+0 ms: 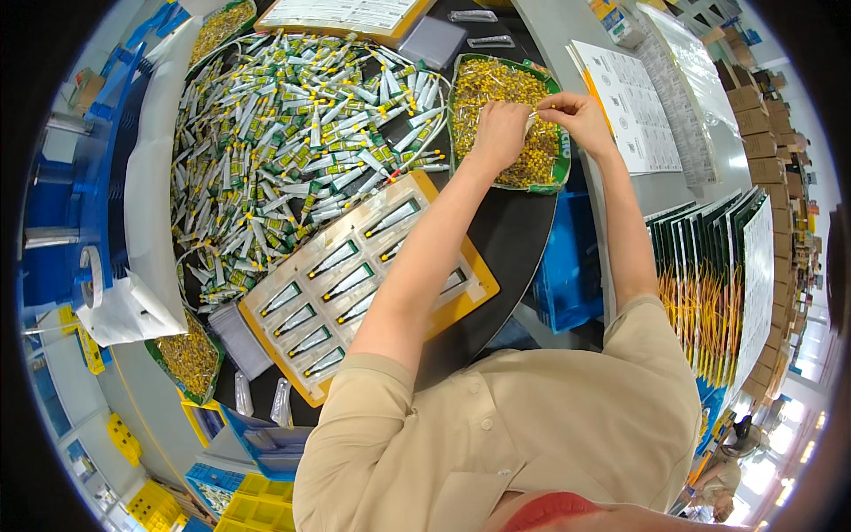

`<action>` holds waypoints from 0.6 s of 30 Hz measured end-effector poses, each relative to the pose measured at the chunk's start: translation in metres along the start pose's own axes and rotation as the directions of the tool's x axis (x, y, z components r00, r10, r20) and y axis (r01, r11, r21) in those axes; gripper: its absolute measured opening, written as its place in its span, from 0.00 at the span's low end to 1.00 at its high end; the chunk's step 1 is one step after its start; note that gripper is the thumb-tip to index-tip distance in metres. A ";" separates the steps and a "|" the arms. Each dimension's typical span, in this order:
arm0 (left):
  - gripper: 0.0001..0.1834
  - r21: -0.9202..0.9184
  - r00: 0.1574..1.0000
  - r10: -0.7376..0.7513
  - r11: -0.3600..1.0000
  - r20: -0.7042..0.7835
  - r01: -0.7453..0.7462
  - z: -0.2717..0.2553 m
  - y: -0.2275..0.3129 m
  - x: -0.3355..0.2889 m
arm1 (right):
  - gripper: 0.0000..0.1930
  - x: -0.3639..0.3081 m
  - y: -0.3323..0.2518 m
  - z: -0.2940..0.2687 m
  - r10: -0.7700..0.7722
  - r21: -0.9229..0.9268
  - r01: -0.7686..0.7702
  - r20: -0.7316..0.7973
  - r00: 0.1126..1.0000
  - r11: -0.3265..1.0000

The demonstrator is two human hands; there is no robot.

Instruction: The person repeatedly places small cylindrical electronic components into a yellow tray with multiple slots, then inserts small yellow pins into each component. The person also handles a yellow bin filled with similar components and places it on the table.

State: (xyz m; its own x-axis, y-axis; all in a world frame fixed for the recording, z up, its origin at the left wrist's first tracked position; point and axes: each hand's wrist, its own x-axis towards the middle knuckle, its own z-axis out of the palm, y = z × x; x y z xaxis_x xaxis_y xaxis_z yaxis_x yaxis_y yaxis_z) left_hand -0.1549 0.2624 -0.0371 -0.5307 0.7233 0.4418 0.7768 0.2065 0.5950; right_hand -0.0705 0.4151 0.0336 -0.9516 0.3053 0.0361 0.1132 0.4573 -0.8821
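Observation:
Both my hands are over a green tray (558, 168) filled with small yellow pieces (487, 84) at the far right of a black round table (519, 235). My left hand (501, 133) is curled into a loose fist on the pile, apparently closed on some of the pieces. My right hand (576, 113) pinches a thin pale piece (537, 113) that points toward the left hand. A clear blister sheet (355, 275) on a yellow board, with tubes in its slots, lies under my left forearm.
A large heap of small white and green tubes (292, 133) covers the table's left. A second green tray of yellow pieces (188, 356) sits at the near left. Printed sheets (634, 106), stacked cards (709, 284), a blue crate (567, 266) and yellow bins (257, 496) surround it.

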 end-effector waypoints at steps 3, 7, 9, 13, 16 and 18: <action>0.09 -0.163 0.999 -0.013 0.987 -0.039 0.007 -0.008 0.002 -0.017 | 0.09 -0.009 -0.010 0.004 0.029 -0.159 -0.023 0.032 0.999 0.987; 0.09 -0.119 0.970 -0.241 0.962 0.044 0.244 -0.042 0.013 -0.043 | 0.09 -0.017 -0.012 0.031 0.021 -0.049 -0.018 0.060 0.998 0.999; 0.10 -0.057 0.975 -0.220 0.974 0.029 0.221 -0.069 0.016 -0.061 | 0.09 -0.020 -0.009 0.043 0.044 0.104 -0.055 0.105 0.993 0.993; 0.09 0.067 0.936 -0.334 0.937 -0.113 0.343 -0.129 0.015 -0.114 | 0.08 -0.025 0.000 0.044 -0.149 -0.344 0.130 -0.029 0.988 0.930; 0.13 -0.067 0.857 -0.420 0.905 -0.299 0.420 -0.170 0.016 -0.178 | 0.07 -0.038 -0.006 0.053 -0.424 -0.762 0.271 -0.006 0.905 0.589; 0.14 -0.170 0.792 -0.438 0.898 -0.425 0.406 -0.197 0.020 -0.234 | 0.06 -0.051 -0.019 0.081 -0.396 -0.735 0.196 -0.108 0.912 0.649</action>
State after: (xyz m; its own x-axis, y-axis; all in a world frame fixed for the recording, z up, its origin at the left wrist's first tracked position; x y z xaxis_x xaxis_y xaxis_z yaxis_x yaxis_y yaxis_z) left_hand -0.0817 -0.0323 0.0040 -0.9049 0.2023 0.3744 0.4246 0.3669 0.8277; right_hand -0.0469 0.3232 0.0106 -0.8818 0.1869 0.4331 0.0974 0.9705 -0.2204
